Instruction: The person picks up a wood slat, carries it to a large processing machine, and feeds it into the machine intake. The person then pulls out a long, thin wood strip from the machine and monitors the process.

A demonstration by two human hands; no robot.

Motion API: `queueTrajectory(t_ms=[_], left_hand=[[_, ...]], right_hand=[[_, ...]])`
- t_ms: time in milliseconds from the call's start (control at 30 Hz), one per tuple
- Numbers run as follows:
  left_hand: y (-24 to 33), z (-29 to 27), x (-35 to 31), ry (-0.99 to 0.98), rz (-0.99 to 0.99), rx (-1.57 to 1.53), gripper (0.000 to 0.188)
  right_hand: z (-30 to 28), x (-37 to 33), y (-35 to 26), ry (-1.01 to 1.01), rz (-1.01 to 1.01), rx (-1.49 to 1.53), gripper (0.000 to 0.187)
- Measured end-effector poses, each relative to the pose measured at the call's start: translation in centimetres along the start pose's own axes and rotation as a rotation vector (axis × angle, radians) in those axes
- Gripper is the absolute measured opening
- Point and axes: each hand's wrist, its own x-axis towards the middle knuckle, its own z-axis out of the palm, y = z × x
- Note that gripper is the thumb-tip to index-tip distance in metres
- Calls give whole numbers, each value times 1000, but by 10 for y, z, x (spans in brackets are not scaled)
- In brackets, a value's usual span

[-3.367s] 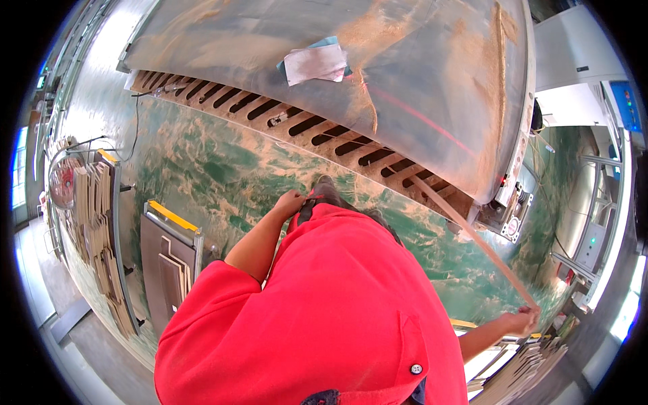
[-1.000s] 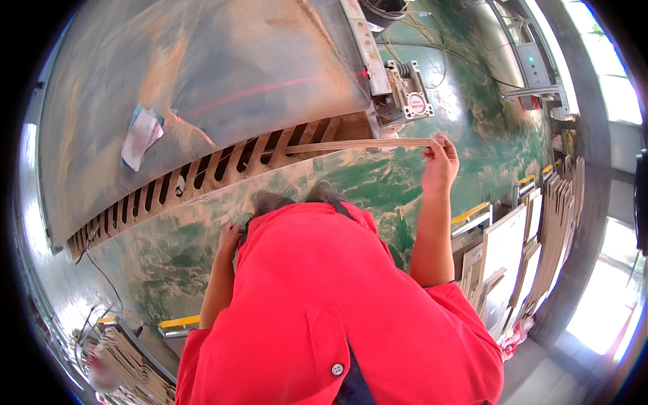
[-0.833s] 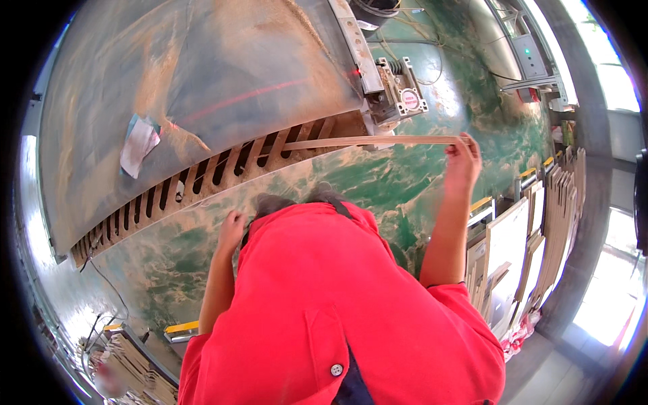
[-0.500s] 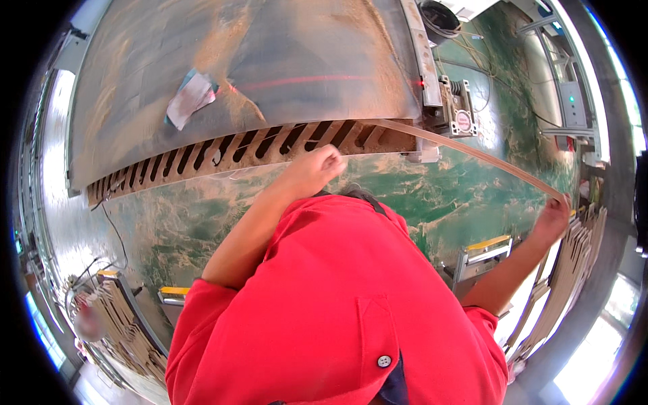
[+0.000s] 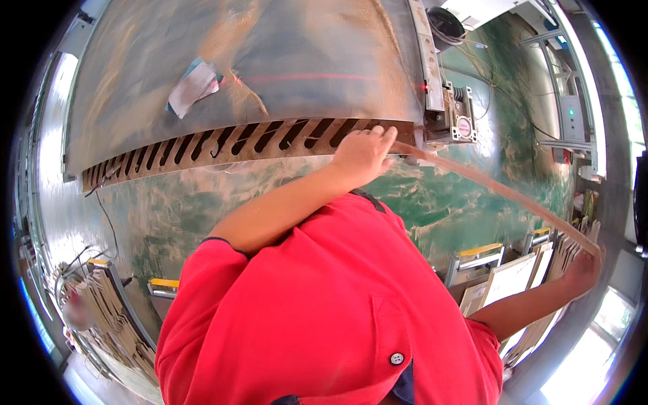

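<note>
A long, thin brown wooden strip [image 5: 493, 183] slants across from the machine table's front edge to the far right. My left hand [image 5: 364, 155] is closed around its left end, fingers above and thumb below, just over the slotted metal edge [image 5: 236, 140]. At the right, my right hand [image 5: 582, 271] grips the other end of the strip; its fingers are partly blurred and hidden. It cannot be told whether the strip is a narrow piece or a board seen edge-on.
A sheet-metal table [image 5: 304, 47] with sawdust, a red laser line and a folded paper [image 5: 194, 88] lies ahead. A mechanical unit [image 5: 460, 115] and black bucket [image 5: 445, 25] stand at its right. Racks of wooden panels [image 5: 115, 317] flank me on the dusty green floor [image 5: 445, 216].
My left hand has moved right and taken hold of the strip's left end. My right hand has shifted right and nearer with the other end, and the strip has come off the table edge.
</note>
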Motion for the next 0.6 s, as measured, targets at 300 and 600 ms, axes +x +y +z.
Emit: queueTrajectory(t_ms=[300,600], left_hand=[[1,14,-4,-14,78,-37,23],[18,-7,11,-53,240,-77,27]], right_hand=[[82,-22,-5,-217,-145,270,19],[182,-31,-26,-361,176,2285,13]])
